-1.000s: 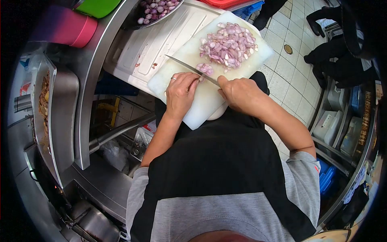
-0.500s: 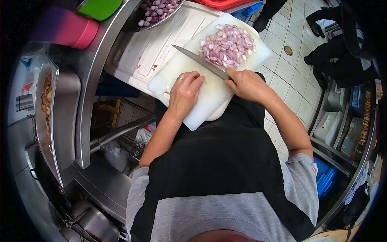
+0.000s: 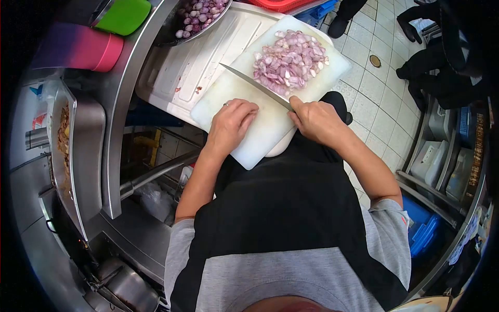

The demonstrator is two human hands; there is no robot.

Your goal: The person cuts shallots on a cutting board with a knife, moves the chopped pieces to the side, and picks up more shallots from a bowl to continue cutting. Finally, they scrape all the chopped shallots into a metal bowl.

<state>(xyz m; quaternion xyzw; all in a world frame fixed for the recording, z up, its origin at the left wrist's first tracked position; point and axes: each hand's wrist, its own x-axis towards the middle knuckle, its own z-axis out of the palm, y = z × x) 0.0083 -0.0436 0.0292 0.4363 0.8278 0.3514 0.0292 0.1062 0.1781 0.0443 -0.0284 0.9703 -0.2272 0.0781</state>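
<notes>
In my right hand is the handle of a long knife, its blade slanting to the upper left over the white cutting board. A heap of sliced shallots lies on the board's far part, just beyond the blade. My left hand rests on the board's left side with its fingers curled together; whatever may be under the fingertips is hidden. A metal bowl of whole shallots stands at the top.
A white tray lid lies under the board. Left are a steel counter edge, a pink container, a green one and a steel food pan. Dark-clothed people are at right, near shelves.
My left hand has shifted slightly left and down on the board. A white piece seen beside it before is out of sight. The knife has moved slightly toward me.
</notes>
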